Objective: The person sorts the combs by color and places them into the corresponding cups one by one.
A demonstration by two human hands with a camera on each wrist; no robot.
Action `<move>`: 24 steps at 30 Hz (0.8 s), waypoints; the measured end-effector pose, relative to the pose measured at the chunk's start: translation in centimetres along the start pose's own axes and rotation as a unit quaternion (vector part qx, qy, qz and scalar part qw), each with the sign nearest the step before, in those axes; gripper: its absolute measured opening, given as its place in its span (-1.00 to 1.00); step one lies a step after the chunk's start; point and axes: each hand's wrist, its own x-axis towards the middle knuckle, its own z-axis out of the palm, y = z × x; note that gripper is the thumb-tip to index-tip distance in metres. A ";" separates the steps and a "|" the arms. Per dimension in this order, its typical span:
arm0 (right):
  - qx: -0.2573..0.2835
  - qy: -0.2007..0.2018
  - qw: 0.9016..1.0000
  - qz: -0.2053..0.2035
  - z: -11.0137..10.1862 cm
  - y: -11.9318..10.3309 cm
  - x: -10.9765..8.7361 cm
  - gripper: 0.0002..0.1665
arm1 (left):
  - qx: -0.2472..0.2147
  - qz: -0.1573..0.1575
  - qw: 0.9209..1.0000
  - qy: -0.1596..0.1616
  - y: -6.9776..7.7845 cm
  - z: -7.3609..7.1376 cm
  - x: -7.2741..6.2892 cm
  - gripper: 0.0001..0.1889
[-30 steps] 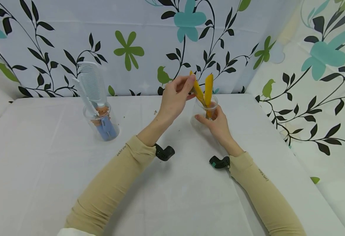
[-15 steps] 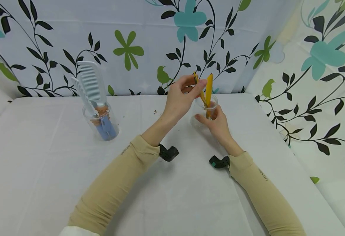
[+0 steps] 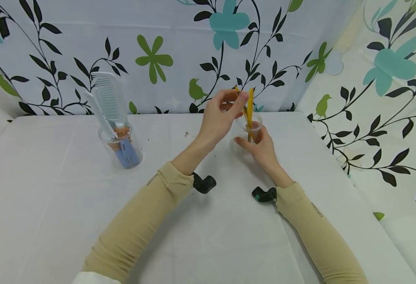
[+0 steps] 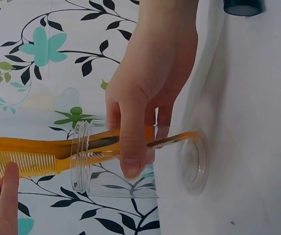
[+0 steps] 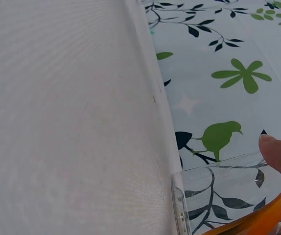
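In the head view my left hand (image 3: 218, 116) pinches a yellow comb (image 3: 245, 112) by its upper part, above a clear jar (image 3: 241, 125). A second yellow comb (image 3: 250, 103) stands in the jar beside it. My right hand (image 3: 263, 152) grips the jar's side, thumb to the left. The left wrist view shows the toothed comb (image 4: 33, 164) at the fingertips of my left hand (image 4: 2, 208), its lower end inside the jar (image 4: 81, 171). The other comb (image 4: 37, 145) lies against it. Only a thumb of my right hand (image 5: 280, 154) shows clearly in the right wrist view.
Another clear jar (image 3: 137, 156) stands on the left of the white table (image 3: 69, 221), holding light blue combs (image 3: 109, 96) and a blue and brown item (image 3: 126, 152). A patterned cloth (image 3: 179, 55) hangs behind. Small dark specks (image 3: 186, 134) lie on the table.
My left hand has moved slightly right, closer to the standing comb, and the pinched comb is now more upright. The right hand and the jar stay in place.
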 end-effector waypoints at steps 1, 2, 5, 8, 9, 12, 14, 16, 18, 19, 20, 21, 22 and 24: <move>-0.002 0.000 1.000 0.001 0.0 0.0 0.0 -0.07 | 0.016 -0.001 1.000 0.006 0.0 0.0 0.0 -0.58; -0.003 0.000 1.000 0.003 0.0 0.0 0.0 -0.07 | 0.031 -0.005 0.999 0.013 0.1 0.0 0.0 -0.58; -0.005 -0.002 1.000 0.006 0.0 0.0 -0.1 -0.07 | 0.076 -0.017 0.997 0.028 0.1 0.1 0.0 -0.55; -0.005 -0.002 1.000 0.003 0.0 0.0 -0.1 -0.07 | 0.088 -0.018 0.995 0.033 0.0 0.1 0.0 -0.55; -0.005 -0.001 1.000 0.000 0.0 0.0 -0.1 -0.07 | 0.089 -0.016 0.995 0.033 0.0 0.2 0.0 -0.55; -0.004 -0.001 1.000 -0.005 0.0 0.0 -0.1 -0.06 | 0.096 -0.015 0.995 0.031 0.0 0.3 0.1 -0.56; -0.002 -0.002 1.000 -0.006 0.0 0.0 -0.1 -0.06 | 0.101 -0.015 0.994 0.028 -0.1 0.3 0.1 -0.57; -0.002 -0.003 1.000 -0.006 -0.1 0.0 -0.2 -0.06 | 0.100 -0.010 0.995 0.023 -0.1 0.2 0.0 -0.60; -0.003 -0.003 1.000 -0.007 -0.1 0.0 -0.2 -0.05 | 0.089 -0.004 0.996 0.015 -0.2 0.2 0.0 -0.63; -0.005 -0.003 1.000 -0.008 -0.1 0.0 -0.2 -0.05 | 0.084 -0.001 0.996 0.011 -0.3 0.2 0.0 -0.65; -0.005 -0.003 1.000 -0.009 -0.1 0.0 -0.2 -0.05 | 0.078 0.002 0.997 0.007 -0.4 0.1 0.0 -0.68; -0.007 -0.002 1.000 -0.010 -0.1 0.0 -0.2 -0.04 | 0.072 0.004 0.997 0.004 -0.5 0.1 -0.1 -0.70; -0.007 -0.002 1.000 -0.011 -0.1 0.0 -0.2 -0.03 | 0.069 0.003 0.998 0.002 -0.6 0.1 -0.1 -0.71; -0.005 -0.003 1.000 -0.014 -0.1 0.0 -0.1 -0.03 | 0.077 0.000 0.997 -0.001 -0.9 0.0 -0.2 -0.73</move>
